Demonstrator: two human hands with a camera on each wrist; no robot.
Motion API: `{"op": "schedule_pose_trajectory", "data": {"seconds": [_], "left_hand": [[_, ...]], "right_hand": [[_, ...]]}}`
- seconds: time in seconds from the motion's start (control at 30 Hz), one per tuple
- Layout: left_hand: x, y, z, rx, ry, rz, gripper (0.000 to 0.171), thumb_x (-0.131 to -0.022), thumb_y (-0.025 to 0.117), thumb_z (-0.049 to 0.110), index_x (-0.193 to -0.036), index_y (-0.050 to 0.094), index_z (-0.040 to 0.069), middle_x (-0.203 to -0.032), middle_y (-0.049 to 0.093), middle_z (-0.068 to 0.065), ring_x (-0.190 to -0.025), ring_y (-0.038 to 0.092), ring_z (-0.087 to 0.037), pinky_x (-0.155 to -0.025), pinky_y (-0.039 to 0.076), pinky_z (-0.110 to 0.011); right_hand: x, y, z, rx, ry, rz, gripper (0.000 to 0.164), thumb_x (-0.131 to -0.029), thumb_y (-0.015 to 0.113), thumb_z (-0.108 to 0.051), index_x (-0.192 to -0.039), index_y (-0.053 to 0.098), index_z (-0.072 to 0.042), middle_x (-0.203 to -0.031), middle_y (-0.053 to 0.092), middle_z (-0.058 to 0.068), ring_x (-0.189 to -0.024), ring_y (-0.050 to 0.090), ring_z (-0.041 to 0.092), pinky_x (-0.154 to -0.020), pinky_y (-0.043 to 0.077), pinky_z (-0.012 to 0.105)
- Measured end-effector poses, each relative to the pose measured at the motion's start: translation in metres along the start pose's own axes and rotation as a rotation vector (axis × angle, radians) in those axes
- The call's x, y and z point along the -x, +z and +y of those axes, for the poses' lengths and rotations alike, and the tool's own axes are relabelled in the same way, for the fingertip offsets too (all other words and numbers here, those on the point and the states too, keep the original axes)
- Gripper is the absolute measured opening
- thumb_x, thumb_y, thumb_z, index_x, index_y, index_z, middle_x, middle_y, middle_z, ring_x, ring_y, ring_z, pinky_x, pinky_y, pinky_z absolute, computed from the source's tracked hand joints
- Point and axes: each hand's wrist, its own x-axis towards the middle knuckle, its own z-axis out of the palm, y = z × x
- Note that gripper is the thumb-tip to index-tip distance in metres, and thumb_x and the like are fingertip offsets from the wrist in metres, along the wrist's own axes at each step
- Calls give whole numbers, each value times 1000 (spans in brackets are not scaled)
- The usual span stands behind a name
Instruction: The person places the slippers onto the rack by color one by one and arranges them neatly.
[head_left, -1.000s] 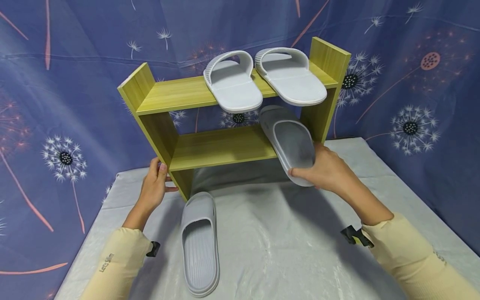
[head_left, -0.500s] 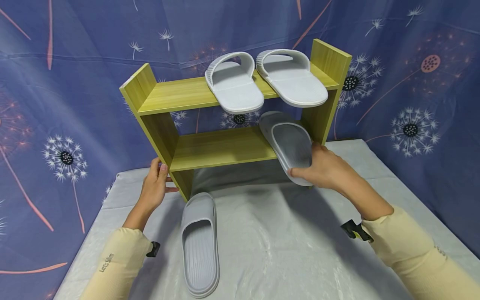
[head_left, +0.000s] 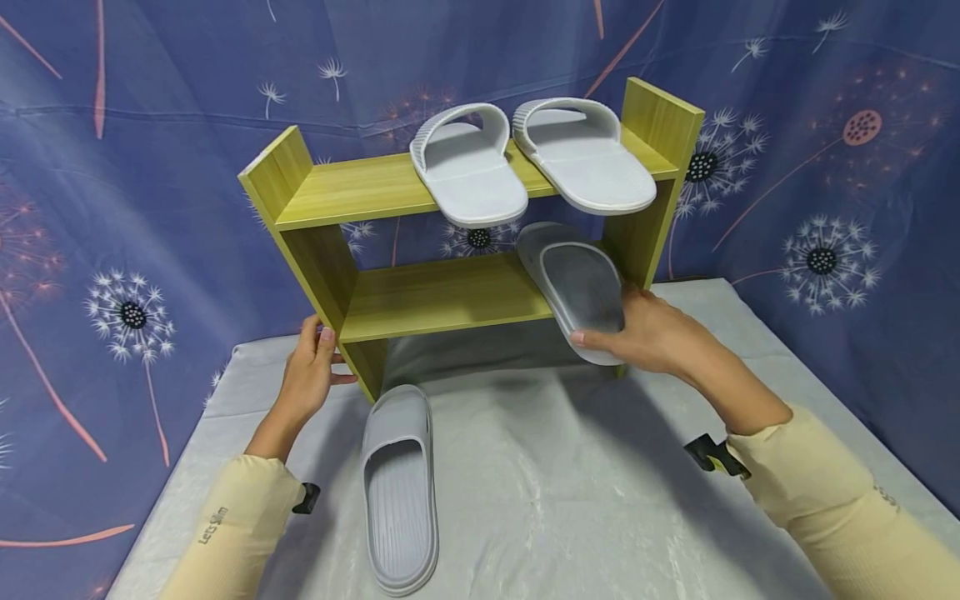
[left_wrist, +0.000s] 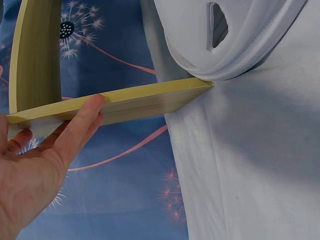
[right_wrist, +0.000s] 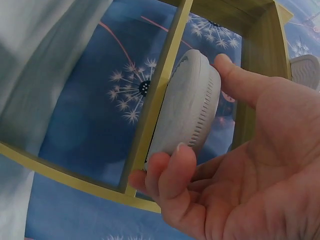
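Observation:
My right hand (head_left: 660, 333) grips a grey slide slipper (head_left: 585, 287) by its heel end, thumb on one side and fingers on the other. The slipper's toe reaches over the right part of the wooden rack's middle shelf (head_left: 442, 296), and its heel juts out past the front edge. In the right wrist view, the ridged heel of the slipper (right_wrist: 182, 105) shows between thumb and fingers. My left hand (head_left: 303, 375) touches the rack's left side panel; in the left wrist view its extended fingers (left_wrist: 77, 130) lie against the panel's outer face.
Two white slippers (head_left: 480, 179) stand side by side on the rack's top shelf (head_left: 360, 183), heels overhanging. A matching grey slipper (head_left: 401, 508) lies on the cloth-covered table (head_left: 540, 500), close to the rack's left foot. A blue dandelion-print curtain (head_left: 187, 208) hangs behind.
The slipper in my right hand has dropped slightly at the toe toward the middle shelf, and its heel has shifted a little back toward the rack. My left hand stays put.

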Motion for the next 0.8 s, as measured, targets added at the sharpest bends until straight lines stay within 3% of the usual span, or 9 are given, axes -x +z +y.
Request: {"op": "schedule_pose_trajectory", "data": {"seconds": [0.13,0.37,0.5,0.8], "left_hand": [[0,0,0,-3,2,0,48,-105,27,39,-145,27,13,-124,46,-26,-106,58,-49,-69,60,-50],[0,-1,-1,1,2,1,47,-105,27,37,-144,27,11,-122,45,-26,-105,58,-50,-70,60,-52],[1,0,0,1,3,2,48,-105,27,38,-145,27,12,-123,45,-26,-105,58,-50,-69,60,-51],[1,0,1,-1,6,3,49,-104,27,40,-146,27,14,-125,46,-26,-104,58,-49,-69,60,-50]], "right_hand": [[1,-1,0,20,8,-3,100,-85,57,-66,-148,23,5,-144,36,30,-130,38,47,-99,38,66],[4,-3,-4,54,91,4,102,-90,35,-73,-149,17,9,-145,26,38,-129,32,55,-99,34,69],[7,-6,-7,71,116,30,101,-91,29,-73,-149,15,9,-145,23,38,-125,33,58,-97,34,70],[21,-7,-24,136,117,161,99,-91,28,-73,-143,26,12,-130,36,40,-100,51,59,-78,44,67]]}}
